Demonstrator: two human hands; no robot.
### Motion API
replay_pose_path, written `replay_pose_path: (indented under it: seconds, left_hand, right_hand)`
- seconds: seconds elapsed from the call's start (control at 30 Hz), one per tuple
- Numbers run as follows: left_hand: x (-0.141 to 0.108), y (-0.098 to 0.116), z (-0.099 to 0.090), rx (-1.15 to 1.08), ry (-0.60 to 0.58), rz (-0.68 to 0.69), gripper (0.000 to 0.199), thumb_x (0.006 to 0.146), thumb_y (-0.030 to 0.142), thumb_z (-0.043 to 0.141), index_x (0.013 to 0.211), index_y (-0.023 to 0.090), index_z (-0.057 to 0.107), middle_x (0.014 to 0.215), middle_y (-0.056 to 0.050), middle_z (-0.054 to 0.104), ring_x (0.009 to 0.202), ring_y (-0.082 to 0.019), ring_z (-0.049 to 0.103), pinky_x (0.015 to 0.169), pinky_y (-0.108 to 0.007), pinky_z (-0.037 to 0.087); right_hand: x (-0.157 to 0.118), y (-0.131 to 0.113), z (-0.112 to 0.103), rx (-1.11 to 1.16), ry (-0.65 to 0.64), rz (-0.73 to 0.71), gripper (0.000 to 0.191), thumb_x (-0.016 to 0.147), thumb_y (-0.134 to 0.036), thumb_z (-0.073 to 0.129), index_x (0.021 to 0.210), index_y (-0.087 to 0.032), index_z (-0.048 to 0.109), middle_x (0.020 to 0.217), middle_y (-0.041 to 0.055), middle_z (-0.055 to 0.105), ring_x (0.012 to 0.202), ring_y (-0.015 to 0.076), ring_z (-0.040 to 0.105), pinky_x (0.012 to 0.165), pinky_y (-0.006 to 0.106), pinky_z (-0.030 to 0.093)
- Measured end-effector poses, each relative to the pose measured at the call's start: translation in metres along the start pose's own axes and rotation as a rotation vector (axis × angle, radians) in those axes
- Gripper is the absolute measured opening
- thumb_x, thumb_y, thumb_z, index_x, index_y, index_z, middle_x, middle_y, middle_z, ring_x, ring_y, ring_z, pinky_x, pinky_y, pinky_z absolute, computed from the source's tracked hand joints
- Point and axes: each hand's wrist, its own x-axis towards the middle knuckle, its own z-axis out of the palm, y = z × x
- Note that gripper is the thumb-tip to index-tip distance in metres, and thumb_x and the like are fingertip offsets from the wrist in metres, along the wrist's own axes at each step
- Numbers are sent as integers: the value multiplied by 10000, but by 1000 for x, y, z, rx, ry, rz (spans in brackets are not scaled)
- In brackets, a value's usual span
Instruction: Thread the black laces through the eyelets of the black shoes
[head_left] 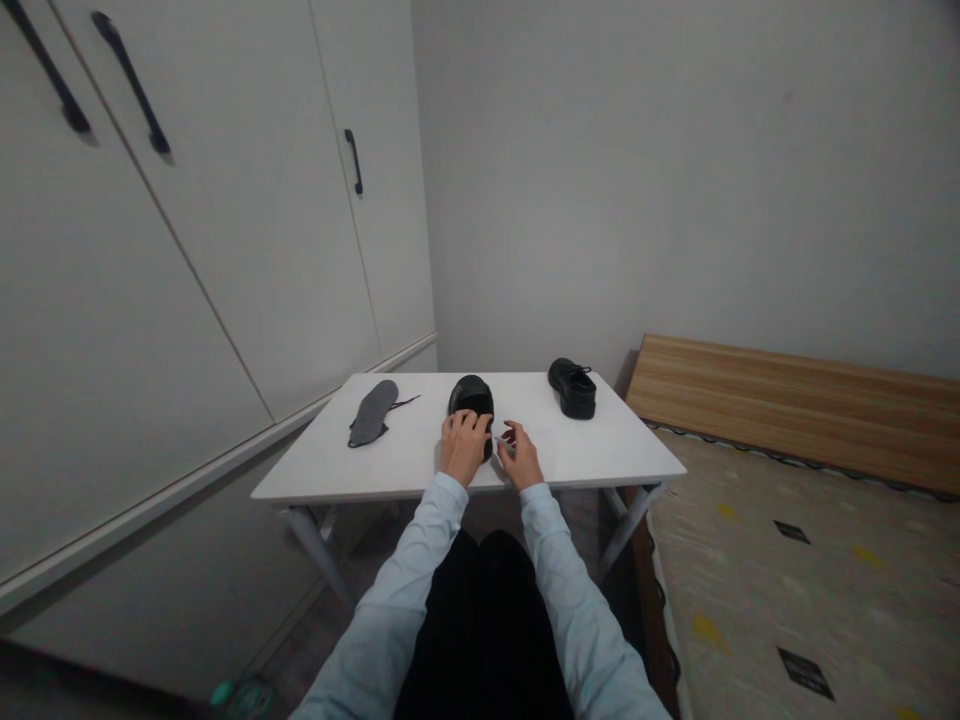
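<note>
A black shoe (470,388) stands at the middle of the white table (517,395), its toe pointing away from me. My left hand (463,442) lies over the near part of this shoe, fingers curled onto its opening and side. Just right of the heel, my right hand (520,457) is held with fingers bent and apart, and nothing shows in it. On the left lies a grey insole (373,412), with a black shoelace (405,402) partly under it. A second black shoe (574,392), laces in place, sits toward the back right, heel facing me.
White cupboards (225,200) with dark handles line the left side. To the right is a bare mattress (810,560) with a wooden board (780,405) at its far end. A pale wall (600,180) rises behind the table. Something greenish (244,695) is on the floor at lower left.
</note>
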Motion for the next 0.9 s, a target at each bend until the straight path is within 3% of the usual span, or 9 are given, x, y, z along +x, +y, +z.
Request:
replay_pose_path:
  seconds: [0.43, 0.6, 0.77, 0.9]
  left_hand:
    - [2, -5, 4, 35, -44, 13, 390, 812, 259, 603, 1192, 200, 537, 1052, -111, 602, 1091, -280, 468, 912, -418, 393]
    - [5, -11, -1, -43, -70, 42, 561, 810, 323, 611, 1315, 170, 419, 1079, -120, 606, 1086, -266, 509, 886, -382, 433]
    - [14, -39, -17, -216, -67, 34, 528, 889, 395, 477, 1350, 166, 359, 1243, -121, 555, 1120, -214, 538, 922, -321, 440]
    - [24, -80, -35, -95, 99, -178, 532, 918, 434, 379, 1348, 119, 375, 1322, -164, 496, 1228, -265, 454, 1037, -403, 348]
  right_hand:
    - [3, -20, -7, -275, -146, -115, 614, 818, -281, 528, 1392, -192, 329, 1183, 129, 519, 1055, 253, 504, 898, 384, 424]
    - [2, -23, -7, -348, -187, -144, 731, 823, -382, 553, 1447, -225, 205, 1220, 120, 540, 1044, 267, 519, 864, 384, 420]
    - [3, -23, -7, -347, -197, -115, 757, 821, -418, 567, 1450, -231, 191, 1144, 100, 615, 1022, 263, 543, 859, 377, 408]
    - [3, -24, -8, -340, -200, -107, 768, 815, -418, 580, 1451, -237, 190, 1094, 87, 642, 1006, 252, 550, 851, 365, 406]
